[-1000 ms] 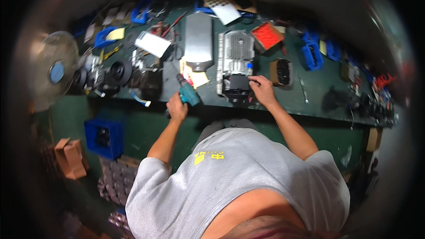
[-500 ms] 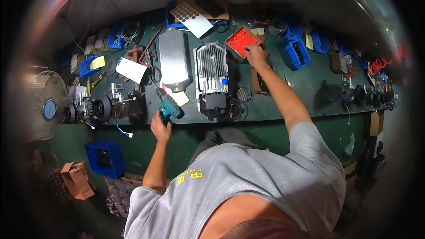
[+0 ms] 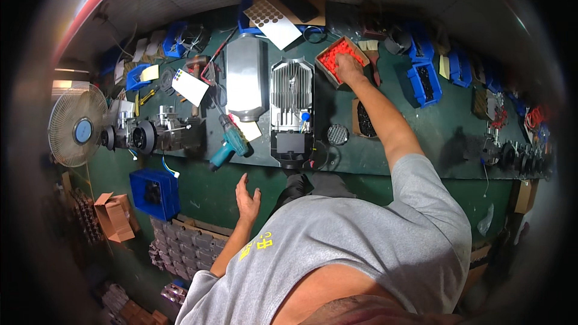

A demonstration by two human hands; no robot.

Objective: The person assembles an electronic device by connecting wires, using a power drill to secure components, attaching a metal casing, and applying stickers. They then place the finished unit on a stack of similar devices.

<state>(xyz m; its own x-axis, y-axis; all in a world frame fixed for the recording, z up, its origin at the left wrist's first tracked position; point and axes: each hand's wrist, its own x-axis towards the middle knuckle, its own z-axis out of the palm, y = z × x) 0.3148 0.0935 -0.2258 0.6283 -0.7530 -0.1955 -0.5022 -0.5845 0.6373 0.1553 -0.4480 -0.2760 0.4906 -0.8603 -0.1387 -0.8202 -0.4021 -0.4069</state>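
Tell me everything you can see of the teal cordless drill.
The teal cordless drill looks plastic, with a dark chuck. It lies on its side on the dark green bench, chuck pointing away, handle slanting left toward the front edge, beside pale paper. The open left hand is apart from it.

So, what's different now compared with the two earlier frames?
The left hand has let go of the teal drill, which now lies at the front edge of the bench, and has drawn back toward the body, open. The right hand went from the finned metal unit forward and right into the box of red pieces. The unit and grey cover stayed side by side.
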